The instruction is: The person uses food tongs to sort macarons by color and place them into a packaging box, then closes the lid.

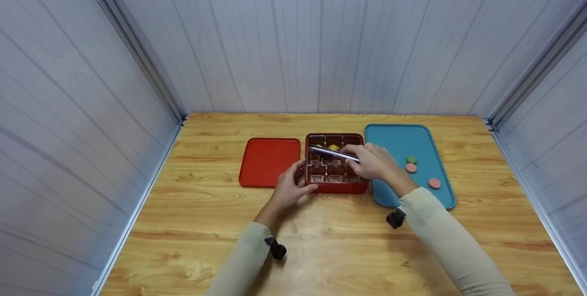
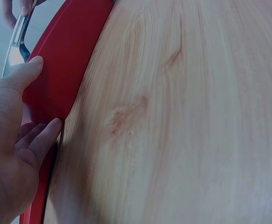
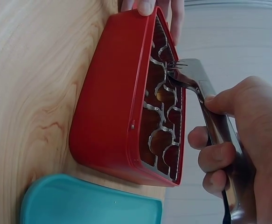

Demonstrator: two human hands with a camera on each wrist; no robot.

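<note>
A deep red box (image 1: 337,187) with a clear plastic insert divided into compartments stands mid-table. My left hand (image 1: 290,187) holds its near left corner, thumb against the wall and fingers along the side. My right hand (image 1: 370,162) grips a pair of metal tongs (image 3: 219,126), fingers wrapped under the handle and thumb on top. The tongs' fork-like tips reach over the compartments on the box's left side. A yellow round piece (image 1: 333,148) sits in a back compartment, just behind the tongs. In the right wrist view no piece shows between the tips.
Left of the box lies a flat red lid or tray (image 1: 268,163). A blue tray (image 1: 396,137) at the right, partly under the right forearm, bears a green round piece (image 1: 411,159) and two pink ones (image 1: 434,183). Pale panel walls (image 1: 293,48) enclose the table's back and sides.
</note>
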